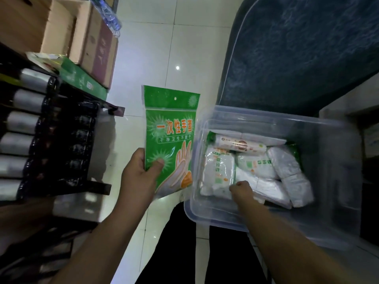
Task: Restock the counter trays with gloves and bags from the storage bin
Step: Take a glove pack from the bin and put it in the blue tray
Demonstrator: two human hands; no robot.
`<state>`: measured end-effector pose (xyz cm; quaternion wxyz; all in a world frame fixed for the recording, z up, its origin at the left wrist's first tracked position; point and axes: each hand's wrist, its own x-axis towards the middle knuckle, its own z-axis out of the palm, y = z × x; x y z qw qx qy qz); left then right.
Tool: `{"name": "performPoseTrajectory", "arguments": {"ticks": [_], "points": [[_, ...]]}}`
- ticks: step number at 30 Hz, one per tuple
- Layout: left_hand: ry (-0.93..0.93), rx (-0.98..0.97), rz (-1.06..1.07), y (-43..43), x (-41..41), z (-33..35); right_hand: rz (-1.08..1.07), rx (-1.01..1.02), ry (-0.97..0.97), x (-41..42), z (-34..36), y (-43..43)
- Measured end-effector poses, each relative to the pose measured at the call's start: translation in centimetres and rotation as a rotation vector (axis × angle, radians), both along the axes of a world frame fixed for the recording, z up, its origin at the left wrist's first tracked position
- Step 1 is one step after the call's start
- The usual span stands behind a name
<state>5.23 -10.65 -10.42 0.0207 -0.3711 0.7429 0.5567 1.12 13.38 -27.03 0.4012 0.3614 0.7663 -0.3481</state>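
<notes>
My left hand (141, 171) holds a flat green pack of disposable gloves (171, 128) upright over the floor, thumb on its front. To its right stands a clear plastic storage bin (320, 152) with several white packs of bags (220, 173) and a roll (240, 145) inside. My right hand (242, 189) is down inside the bin, fingers curled at the edge of a white pack; whether it grips the pack is hidden. At the left, a dark counter tray (96, 185) holds rows of white rolls (28, 121) and black rolls (82, 138).
Cardboard boxes (82, 35) and a green box (82, 78) are stacked behind the tray at upper left. A dark blue cushioned surface (297, 54) rises behind the bin. White tiled floor (155, 54) runs down the middle, with my dark trouser legs (178, 253) below.
</notes>
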Motion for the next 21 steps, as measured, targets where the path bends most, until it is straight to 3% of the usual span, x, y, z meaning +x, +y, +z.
{"name": "performPoseTrajectory", "arguments": {"ticks": [8, 14, 18, 21], "points": [[-0.018, 0.048, -0.041, -1.3, 0.8, 0.0, -0.122, -0.026, 0.025, 0.0, 0.6, -2.5], [-0.018, 0.042, -0.142, -1.1, 0.3, 2.2, -0.139, -0.062, 0.239, -0.5, 8.2, -2.5], [0.003, 0.029, -0.206, -0.4, -0.3, 4.2, -0.018, -0.080, 0.433, 0.5, 14.5, -1.8], [0.040, 0.037, -0.245, 0.6, -1.2, 5.6, 0.112, -0.005, 0.686, 1.3, 18.7, -1.2]]}}
